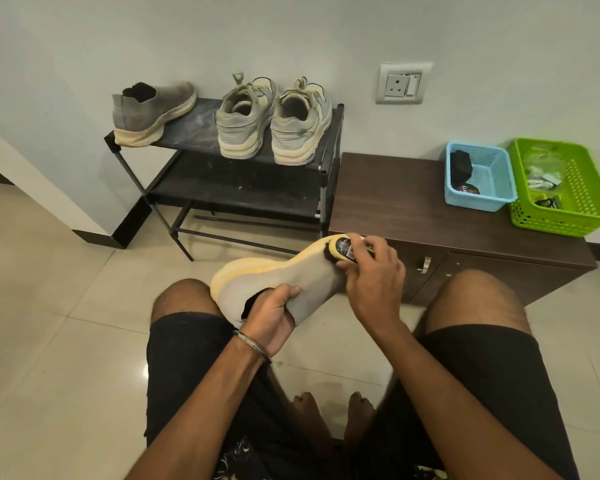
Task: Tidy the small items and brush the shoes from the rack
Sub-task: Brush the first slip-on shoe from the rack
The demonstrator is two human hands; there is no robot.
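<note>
step: brushing, as I read it. The tidy part looks done from here: small items sit in the blue basket [478, 178] and green basket [565, 188] at the far right end of the cabinet [395, 202] top.
shoe in hand: grey slip-on shoe [291, 275] held in the air over the person's lap, off the rack [222, 161], just in front of the cabinet's near left corner.
left hand [274, 317]: fingers tucked into the collar opening, thumb clamped on the outside of the knit. Solid hold.
right hand [371, 271]: fingers curled round the brush [343, 251], bristles pressed on the upper near the toe.
axis: long axis runs lower-left to upper-right in view. Heel toward the left knee, toe toward the cabinet, yellow sole turned away from the person.
risk 1: one-hand hold at the collar only. A hard stroke at the toe levers against it, so the shoe could twist or slip.
risk 2: toe and brush hand sit close to the cabinet edge. A long stroke could knock it.
risk 3: knit upper. Heavy pressure could snag or fuzz it.
remaining: matching grey shoe [153, 109] at the rack's top-shelf left end, sneaker pair [274, 123] toward its right end. I can't tell if they're brushed.
</note>
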